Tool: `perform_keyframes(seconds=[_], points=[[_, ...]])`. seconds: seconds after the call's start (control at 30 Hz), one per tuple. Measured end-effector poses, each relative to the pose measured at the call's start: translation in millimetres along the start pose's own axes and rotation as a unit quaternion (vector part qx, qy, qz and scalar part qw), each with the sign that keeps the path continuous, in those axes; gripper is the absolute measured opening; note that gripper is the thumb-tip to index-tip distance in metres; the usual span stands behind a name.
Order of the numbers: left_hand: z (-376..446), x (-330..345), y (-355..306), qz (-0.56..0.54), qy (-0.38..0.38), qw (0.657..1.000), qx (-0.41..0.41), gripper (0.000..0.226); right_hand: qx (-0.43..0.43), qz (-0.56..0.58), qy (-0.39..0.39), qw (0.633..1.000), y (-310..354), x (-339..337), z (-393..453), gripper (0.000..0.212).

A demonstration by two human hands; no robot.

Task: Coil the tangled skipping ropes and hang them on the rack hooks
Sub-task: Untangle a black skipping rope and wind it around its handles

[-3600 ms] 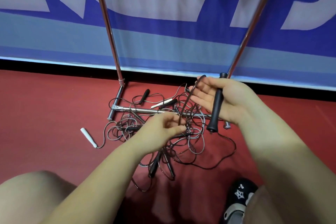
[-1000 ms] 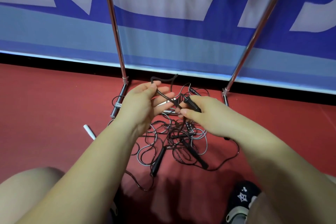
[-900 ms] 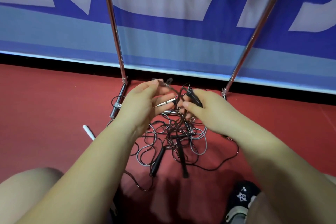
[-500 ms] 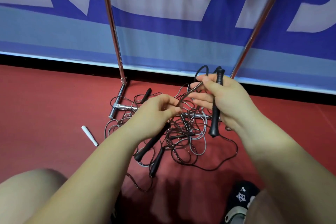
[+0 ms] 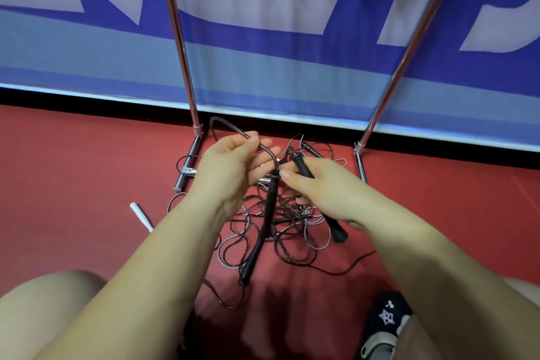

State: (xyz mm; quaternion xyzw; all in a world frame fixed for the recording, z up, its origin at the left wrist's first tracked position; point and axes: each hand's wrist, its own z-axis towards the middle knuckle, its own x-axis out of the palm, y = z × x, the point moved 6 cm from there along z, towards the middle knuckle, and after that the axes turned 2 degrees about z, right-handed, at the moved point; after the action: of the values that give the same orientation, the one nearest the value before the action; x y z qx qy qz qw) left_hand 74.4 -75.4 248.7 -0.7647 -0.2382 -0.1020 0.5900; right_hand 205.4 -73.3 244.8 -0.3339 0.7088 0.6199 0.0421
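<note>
1. Ropes [image 5: 274,222] lie tangled on the red floor [image 5: 73,184] at the rack [image 5: 175,38] base.
2. Our left hand [image 5: 230,166] pinches a raised cord loop [image 5: 233,128]; one black handle [image 5: 263,225] hangs below it.
3. Our right hand [image 5: 327,187] curls its grip round another black handle [image 5: 301,165].
4. One white handle [image 5: 140,213] lies apart, left.

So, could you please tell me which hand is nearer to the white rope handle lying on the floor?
Left. The left hand is above and right of the white handle; the right hand is farther right, beyond the tangle.
</note>
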Motion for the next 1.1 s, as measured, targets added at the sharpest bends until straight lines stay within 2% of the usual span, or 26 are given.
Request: perform_keyframes(seconds=[0.17, 0.33, 0.4, 0.53, 0.6, 0.67, 0.73, 0.83, 0.9, 1.1], points=[[0.9, -4.5, -4.7, -0.102, -0.032, 0.994, -0.002, 0.013, -0.055, 0.007, 0.000, 0.998, 12.7, 5.6, -2.7, 0.008], [0.6, -2.0, -5.7, -0.120, -0.016, 0.993, 0.005, 0.012, -0.058, 0.052, -0.035, 0.996, 14.9, 6.3, -0.2, 0.009], [0.7, -0.9, -4.1, -0.079, -0.004, 0.997, 0.008, 0.010, -0.038, 0.124, -0.028, 0.991, 14.4, 5.2, 1.0, 0.013], [1.5, -2.5, 12.0, 0.136, 0.001, 0.990, -0.021, 0.021, -0.012, 0.257, -0.076, 0.963, 11.5, -8.8, 4.0, 0.010], [-2.3, 2.5, 24.1, 0.199, 0.051, 0.974, -0.094, 0.041, 0.010, 0.326, -0.114, 0.938, 5.5, -18.2, 6.8, 0.012], [-11.7, 12.2, 33.0, 0.249, 0.136, 0.947, -0.151, 0.058, 0.030, 0.392, -0.146, 0.908, 1.0, -25.3, 7.6, 0.014], [-20.1, 20.7, 37.4, 0.278, 0.196, 0.928, -0.152, 0.055, 0.045, 0.453, -0.156, 0.876, -1.2, -26.9, 7.2, 0.016], [-22.6, 24.3, 39.9, 0.279, 0.213, 0.928, -0.124, 0.035, 0.051, 0.512, -0.152, 0.844, 1.0, -23.8, 6.5, 0.016], [-23.9, 23.9, 40.6, 0.271, 0.217, 0.929, -0.128, 0.030, 0.041, 0.504, -0.146, 0.851, 3.4, -23.6, 7.1, 0.017], [-32.4, 30.8, 38.2, 0.207, 0.269, 0.929, -0.148, 0.021, 0.015, 0.397, -0.125, 0.909, 6.9, -25.5, 7.6, 0.024]])
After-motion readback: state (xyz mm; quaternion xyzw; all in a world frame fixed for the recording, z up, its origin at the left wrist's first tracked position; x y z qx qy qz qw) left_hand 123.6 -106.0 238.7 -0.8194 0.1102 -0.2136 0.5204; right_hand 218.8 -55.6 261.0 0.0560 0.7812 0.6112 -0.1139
